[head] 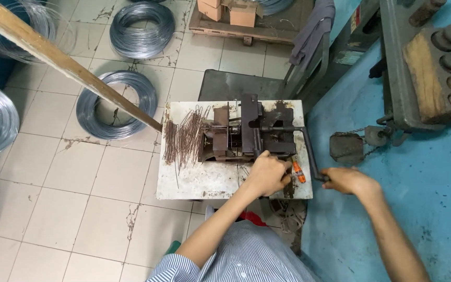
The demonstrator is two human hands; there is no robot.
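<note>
We worked at a small white table (194, 183) on the tiled floor, with coils of grey wire (116, 104) lying well beyond our fingers on the left; a dark hand-cranked bending machine (251, 130) sat on the table just ahead of our fingertips. Our right hand (348, 180) had its fingers wrapped tight round the end of the black crank handle (309, 151); our left hand (267, 172) lay curled at the machine's near edge, though whether it pinched a wire we could not tell. A heap of bent brown wire pieces (184, 138) lay left of the left fingers, so we judged many done, with plenty of coil left; an orange-handled tool (298, 171) lay between our hands.
</note>
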